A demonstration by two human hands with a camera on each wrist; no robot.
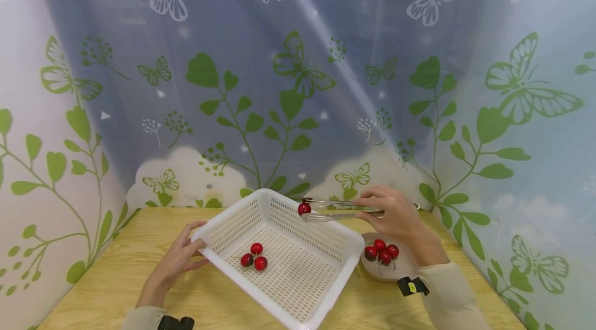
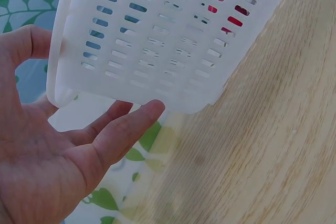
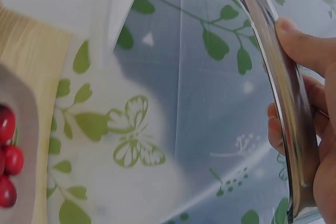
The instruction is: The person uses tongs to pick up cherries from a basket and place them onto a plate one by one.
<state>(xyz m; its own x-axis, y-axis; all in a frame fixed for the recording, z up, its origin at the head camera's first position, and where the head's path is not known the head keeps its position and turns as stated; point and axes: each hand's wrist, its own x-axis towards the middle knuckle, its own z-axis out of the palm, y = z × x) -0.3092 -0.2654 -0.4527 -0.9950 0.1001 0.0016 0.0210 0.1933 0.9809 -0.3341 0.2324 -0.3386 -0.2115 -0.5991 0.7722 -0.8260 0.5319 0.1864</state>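
A white perforated plastic basket [image 1: 298, 273] stands on the table with three red cherries [image 1: 261, 263] grouped on its floor. My left hand [image 1: 179, 255] grips the basket's left corner by the rim, its fingers against the outer wall [image 2: 157, 72]. In my right hand [image 1: 396, 216] are metal tongs [image 1: 332, 216], also seen in the right wrist view as long tongs [image 3: 281, 87]. Between the tong tips a single cherry [image 1: 304, 209] hangs over the far side of the basket. Several more cherries [image 1: 384, 257] lie in a small pale dish [image 1: 405, 268] beneath my right forearm.
The dish stands close to the basket's right corner on the wood-grain table [image 1: 223, 299]. Behind the table hangs a curtain [image 1: 251, 128] printed with leaves and butterflies, which also runs along both sides.
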